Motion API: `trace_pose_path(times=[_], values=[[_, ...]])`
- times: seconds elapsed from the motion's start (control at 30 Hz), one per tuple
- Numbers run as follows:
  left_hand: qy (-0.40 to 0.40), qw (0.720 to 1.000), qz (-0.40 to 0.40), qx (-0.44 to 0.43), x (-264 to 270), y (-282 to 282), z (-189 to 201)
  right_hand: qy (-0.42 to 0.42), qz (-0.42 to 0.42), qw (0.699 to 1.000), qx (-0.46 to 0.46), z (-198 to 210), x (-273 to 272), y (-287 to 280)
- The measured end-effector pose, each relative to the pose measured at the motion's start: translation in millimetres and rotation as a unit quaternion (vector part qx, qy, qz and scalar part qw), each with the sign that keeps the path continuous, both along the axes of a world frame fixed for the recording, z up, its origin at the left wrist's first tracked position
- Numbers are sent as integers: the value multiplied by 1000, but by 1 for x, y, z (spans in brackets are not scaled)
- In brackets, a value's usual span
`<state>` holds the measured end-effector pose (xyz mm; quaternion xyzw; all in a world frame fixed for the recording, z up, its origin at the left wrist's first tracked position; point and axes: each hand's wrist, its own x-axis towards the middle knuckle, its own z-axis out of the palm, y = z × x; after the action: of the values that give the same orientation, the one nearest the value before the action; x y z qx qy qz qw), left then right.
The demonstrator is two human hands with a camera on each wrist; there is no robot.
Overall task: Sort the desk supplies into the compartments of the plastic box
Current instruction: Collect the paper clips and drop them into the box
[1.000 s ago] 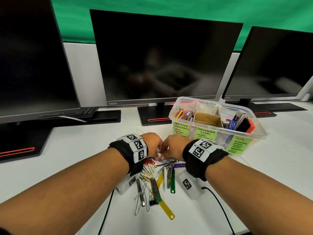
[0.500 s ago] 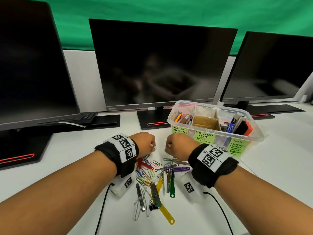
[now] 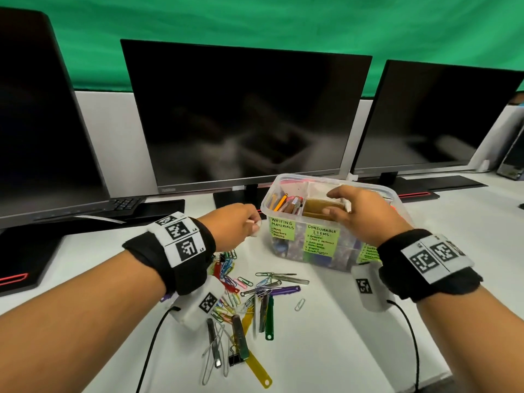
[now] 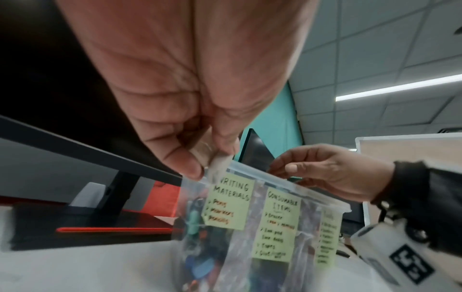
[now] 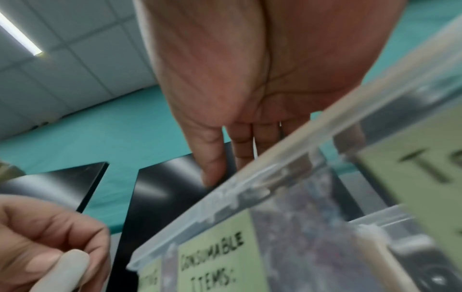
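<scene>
The clear plastic box (image 3: 286,177) stands at centre right, with green labels for writing materials, consumable items and tools. My left hand (image 3: 253,222) hovers just left of the box's near corner and pinches a small white eraser-like piece (image 3: 254,224), which also shows in the left wrist view (image 4: 220,168) and the right wrist view (image 5: 62,270). My right hand (image 3: 334,205) hangs over the middle compartment with fingers (image 5: 215,158) nearly straight and nothing visible in them. A pile of coloured paper clips (image 3: 226,282), key tags (image 3: 269,316) and a binder clip (image 3: 234,360) lies on the white desk in front.
Three dark monitors (image 3: 243,114) stand close behind the box, their bases (image 3: 416,191) on the desk. A keyboard (image 3: 124,204) sits under the left monitor. Black cables (image 3: 412,336) trail from both wrists toward the desk's front edge.
Both hands have risen from the clip pile and moved toward the box. The left carries the white piece to the box's left corner; the right has opened over the middle compartment.
</scene>
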<state>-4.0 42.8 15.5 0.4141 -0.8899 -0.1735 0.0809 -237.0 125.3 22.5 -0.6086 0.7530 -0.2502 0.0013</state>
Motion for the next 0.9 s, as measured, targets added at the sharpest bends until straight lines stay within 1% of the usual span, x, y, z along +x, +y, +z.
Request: trace_pose_path(times=[0.1, 0.17, 0.23, 0.33, 0.4, 0.5, 0.53, 0.67, 0.77, 0.83, 0.9], values=[[52, 998, -25, -26, -14, 6, 12, -12, -25, 999, -45, -5, -15, 14], [91, 993, -44, -60, -28, 8, 19, 0, -29, 999, -43, -12, -18, 24], [125, 986, -63, -91, -47, 8, 22, 26, -20, 999, -35, -20, -17, 30], [161, 977, -91, -105, -76, 8, 18, 76, -22, 996, -26, -25, -17, 33], [144, 979, -102, -107, -93, 4, 11, 83, -29, 996, -31, -25, -18, 32], [69, 988, -104, -95, -108, 1, 1, 80, -29, 996, -31, -25, -19, 31], [64, 988, -104, -96, -109, 0, -2, 80, -27, 996, -31, -25, -19, 31], [93, 985, -97, -112, -92, -3, -1, 83, -30, 996, -28, -24, -18, 32], [107, 983, -83, -122, -56, -7, -1, 82, -33, 996, -30, -24, -18, 32], [101, 984, -66, -131, -26, -13, -5, 78, -38, 996, -30, -25, -19, 31], [64, 991, -21, -117, 6, -21, -11, 72, -42, 996, -31, -27, -20, 30]])
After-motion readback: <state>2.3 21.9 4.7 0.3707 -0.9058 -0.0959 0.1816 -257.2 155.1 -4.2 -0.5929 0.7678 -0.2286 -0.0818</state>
